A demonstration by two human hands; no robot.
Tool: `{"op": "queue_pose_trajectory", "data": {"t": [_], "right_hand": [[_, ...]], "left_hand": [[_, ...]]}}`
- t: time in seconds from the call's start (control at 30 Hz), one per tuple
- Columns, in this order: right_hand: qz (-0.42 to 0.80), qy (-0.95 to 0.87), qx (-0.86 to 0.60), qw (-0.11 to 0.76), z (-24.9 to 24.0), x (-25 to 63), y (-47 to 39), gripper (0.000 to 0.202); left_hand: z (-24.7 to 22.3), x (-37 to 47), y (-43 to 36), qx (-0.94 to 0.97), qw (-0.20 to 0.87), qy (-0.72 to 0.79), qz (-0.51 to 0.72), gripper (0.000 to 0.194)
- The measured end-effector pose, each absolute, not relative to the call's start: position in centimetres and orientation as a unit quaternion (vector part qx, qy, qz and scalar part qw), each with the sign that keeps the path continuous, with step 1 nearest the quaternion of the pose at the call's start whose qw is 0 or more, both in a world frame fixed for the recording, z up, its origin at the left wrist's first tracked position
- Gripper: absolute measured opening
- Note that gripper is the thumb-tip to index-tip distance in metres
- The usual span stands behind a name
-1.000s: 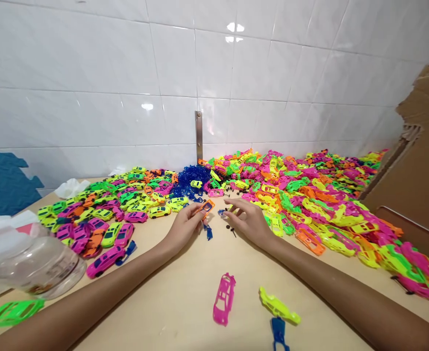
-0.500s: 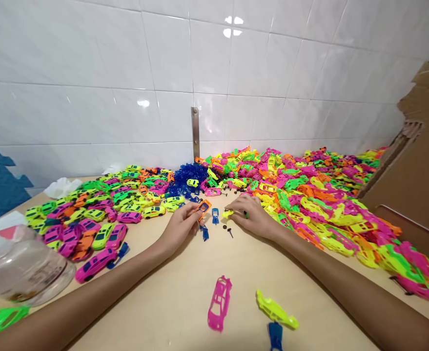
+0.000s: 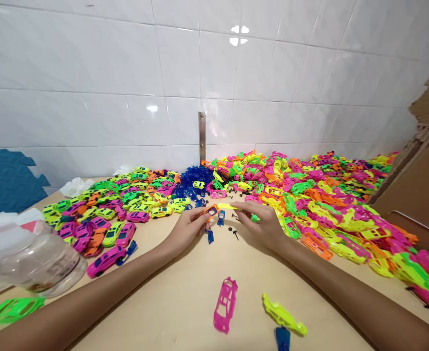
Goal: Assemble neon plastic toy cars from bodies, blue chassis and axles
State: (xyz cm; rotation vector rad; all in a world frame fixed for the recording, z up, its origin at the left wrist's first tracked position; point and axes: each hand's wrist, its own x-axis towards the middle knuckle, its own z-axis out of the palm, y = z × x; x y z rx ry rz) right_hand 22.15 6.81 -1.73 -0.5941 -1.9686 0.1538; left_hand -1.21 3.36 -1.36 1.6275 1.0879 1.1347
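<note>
My left hand (image 3: 188, 228) is closed on an orange toy car shell (image 3: 212, 211), with dark blue showing in its openings. My right hand (image 3: 261, 223) pinches one end of a yellow toy car shell (image 3: 227, 206), its other end close to the orange one; whether they touch I cannot tell. On the table between the hands lies a blue plastic insert (image 3: 220, 218). A second blue insert (image 3: 210, 237) rests below my left fingertips. Near my right fingers are a black wheel (image 3: 230, 229) and a black axle with a wheel (image 3: 235, 234).
Finished-looking toy cars (image 3: 106, 213) are heaped left, blue inserts (image 3: 194, 179) at the back, coloured shells (image 3: 309, 204) right. A pink shell (image 3: 225, 306) and a yellow shell (image 3: 283, 314) lie in front. A clear plastic jar (image 3: 42, 263) stands left; cardboard (image 3: 419, 180) edges the right.
My right hand has raised the yellow shell from the table and brought it towards the orange shell. My left hand still holds the orange shell. The view has shifted slightly.
</note>
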Motion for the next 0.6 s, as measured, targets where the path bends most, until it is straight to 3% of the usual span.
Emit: {"op": "queue_pose_trajectory", "data": {"t": [0.2,0.4,0.6], "right_hand": [[0.102,-0.839,-0.2,0.495,-2.0,21.0,5.6,0.034],[0.145,-0.837,-0.232,0.473,-2.5,20.8,5.6,0.02],[0.171,-0.846,-0.275,0.424,-2.3,21.3,6.1,0.022]], "left_hand": [[-1.6,-1.5,3.6,0.66,0.397,0.454,0.447,0.024],[-1.7,-1.4,3.6,0.666,0.402,0.441,0.449,0.021],[-1.7,-1.3,3.6,0.669,0.402,0.445,0.44,0.021]]}}
